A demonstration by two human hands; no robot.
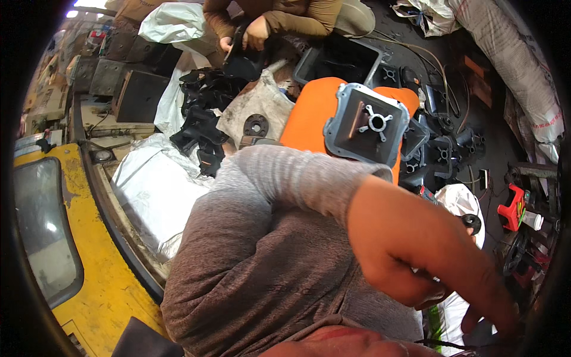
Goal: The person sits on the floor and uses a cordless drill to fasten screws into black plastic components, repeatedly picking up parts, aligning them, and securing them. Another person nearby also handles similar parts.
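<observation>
My left hand (425, 250) reaches across my body to the right at the end of a grey sleeve. Its fingers are curled, and a small pale glint shows between them; what they hold is unclear. Just beyond it, a black ring-shaped part (471, 222) appears with fingertips of my right hand (472, 234) against its lower edge. The rest of that hand is hidden. A grey square metal housing (348, 134), with a round hub on spokes inside, rests against orange cloth (312, 113) in front of me.
Several similar housings (443, 152) lie at the right. A black bin (339, 56) stands beyond. Opposite, a co-worker's hands (256, 33) hold a black part above piled black pieces (205, 119). A yellow panel (101, 256) with a window is at left; a red tool (513, 208) lies right.
</observation>
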